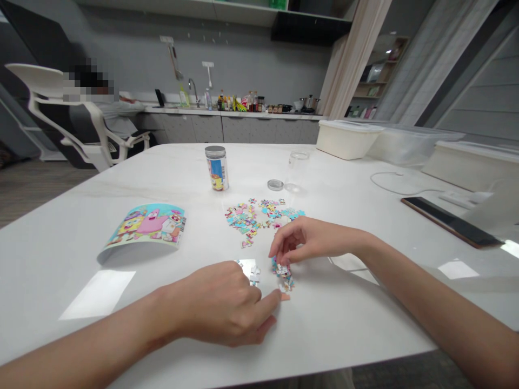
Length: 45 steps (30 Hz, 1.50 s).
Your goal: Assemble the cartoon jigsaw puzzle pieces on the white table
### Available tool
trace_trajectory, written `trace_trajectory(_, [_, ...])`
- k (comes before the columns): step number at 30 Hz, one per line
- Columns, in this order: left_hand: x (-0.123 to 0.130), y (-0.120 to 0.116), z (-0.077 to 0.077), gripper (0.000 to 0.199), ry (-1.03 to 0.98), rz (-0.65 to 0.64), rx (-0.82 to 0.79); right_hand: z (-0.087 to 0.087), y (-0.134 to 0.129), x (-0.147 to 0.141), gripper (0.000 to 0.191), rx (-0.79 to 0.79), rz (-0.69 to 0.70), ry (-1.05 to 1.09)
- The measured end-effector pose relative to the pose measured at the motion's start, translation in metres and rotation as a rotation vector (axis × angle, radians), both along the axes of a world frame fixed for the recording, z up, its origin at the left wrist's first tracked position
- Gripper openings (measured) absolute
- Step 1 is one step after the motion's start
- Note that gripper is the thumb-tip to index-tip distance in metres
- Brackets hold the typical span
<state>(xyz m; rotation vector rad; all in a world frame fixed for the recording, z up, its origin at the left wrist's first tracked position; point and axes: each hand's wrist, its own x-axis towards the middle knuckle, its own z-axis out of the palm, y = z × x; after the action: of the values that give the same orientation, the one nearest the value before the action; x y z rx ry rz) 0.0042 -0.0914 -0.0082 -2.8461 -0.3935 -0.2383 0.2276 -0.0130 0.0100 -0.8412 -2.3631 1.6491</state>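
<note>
My right hand (310, 240) is over a small heap of jigsaw puzzle pieces (285, 276), fingertips drawn together on a piece partly hidden under them. To its left, my left hand (227, 305) rests low over the table, index finger stretched toward an orange puzzle piece (286, 296) at the heap's near edge. Its thumb is apart from the index finger, and the other fingers are curled and partly hidden. A few pale puzzle pieces (254, 274) lie just beyond my left knuckles. Farther back, many loose colourful puzzle pieces (243, 216) are spread out.
A curved cartoon picture sheet (152, 224) lies at left. Behind the pieces stand a lidded jar (217, 168), a metal lid (275, 185) and a clear jar (298, 170). Storage boxes (344, 139), a phone (450, 220) and a cable are at right. A person sits back left.
</note>
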Motion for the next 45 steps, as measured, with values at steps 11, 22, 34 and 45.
trace_trajectory(11, [0.0001, 0.0003, -0.0008, 0.015, -0.004, 0.003, -0.022, 0.0027, -0.0016, -0.0016, 0.019, 0.029, 0.028, 0.008])
trace_trajectory(22, [0.0006, -0.0007, 0.0006, 0.017, 0.034, 0.003, -0.047, 0.0012, -0.0037, -0.0037, 0.021, 0.003, 0.083, 0.075])
trace_trajectory(34, [0.0007, 0.0005, 0.0009, 0.014, 0.025, 0.017, -0.048, 0.002, -0.0033, -0.002, 0.013, -0.013, 0.05, 0.093])
trace_trajectory(45, [-0.001, -0.0001, 0.0001, 0.018, -0.017, -0.023, -0.043, -0.0021, -0.003, -0.0021, 0.025, -0.044, 0.001, 0.071])
